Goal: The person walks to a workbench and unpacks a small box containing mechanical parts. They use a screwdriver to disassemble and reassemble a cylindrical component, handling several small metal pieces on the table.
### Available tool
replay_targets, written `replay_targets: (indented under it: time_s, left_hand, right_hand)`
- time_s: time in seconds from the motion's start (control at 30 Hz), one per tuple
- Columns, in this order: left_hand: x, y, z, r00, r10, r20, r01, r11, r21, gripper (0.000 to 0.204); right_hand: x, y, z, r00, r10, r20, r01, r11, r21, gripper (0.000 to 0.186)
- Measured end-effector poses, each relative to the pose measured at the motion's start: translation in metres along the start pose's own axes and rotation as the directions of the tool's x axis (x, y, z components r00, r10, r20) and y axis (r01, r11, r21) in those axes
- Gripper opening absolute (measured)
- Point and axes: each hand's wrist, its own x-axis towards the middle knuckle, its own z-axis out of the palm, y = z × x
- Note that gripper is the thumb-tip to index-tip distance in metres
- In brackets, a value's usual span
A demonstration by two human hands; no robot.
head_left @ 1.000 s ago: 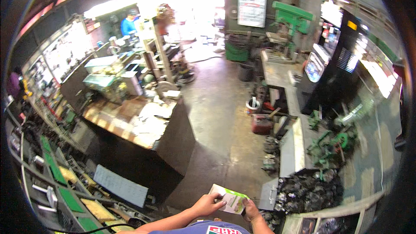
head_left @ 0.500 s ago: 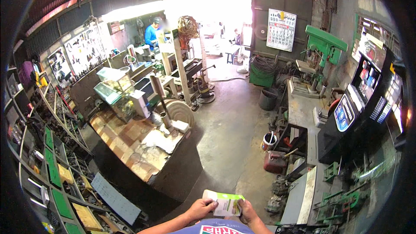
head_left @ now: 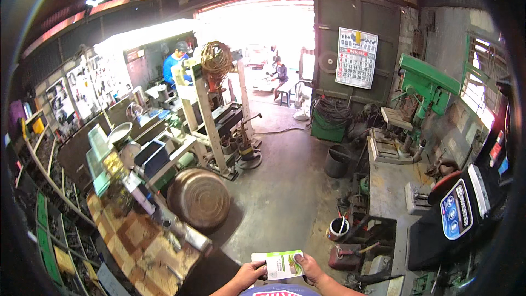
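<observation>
A flat white packet with a green band [head_left: 281, 263] is held level at the bottom of the head view, in front of my body. My left hand [head_left: 253, 272] grips its left edge, thumb on top. On the right, my right hand [head_left: 310, 267] is closed round the other end, its thumb pressing the printed face. The fingers beneath the packet are hidden. What is inside it does not show.
Left stands a tiled-top counter [head_left: 129, 241], with a large round metal pan [head_left: 198, 198] beyond it. A workbench [head_left: 386, 197] with a green drill press [head_left: 427, 87] lines the right, above a red fuel can [head_left: 345, 256] and bucket [head_left: 337, 228]. A person in blue [head_left: 174, 66] works far left.
I have moved forward along the floor, so the counter has slid down and left and the doorway looks nearer. Both hands still hold the packet, which now lies slightly lower in view.
</observation>
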Motion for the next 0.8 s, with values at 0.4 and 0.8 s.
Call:
replay_targets:
  time_s: [0.4,0.8]
  left_hand:
    - [0.391,0.27,-0.015,0.972,0.079,0.219,-0.17,0.885,0.434,0.031]
    - [0.725,0.429,-0.045,0.99,0.141,0.004,-0.141,0.985,0.097,0.039]
  right_hand:
    - [0.3,-0.208,-0.111,0.922,-0.311,-0.231,0.305,0.95,-0.059,0.066]
    - [0.641,-0.433,-0.236,0.99,-0.137,-0.034,0.138,0.99,0.026,0.056]
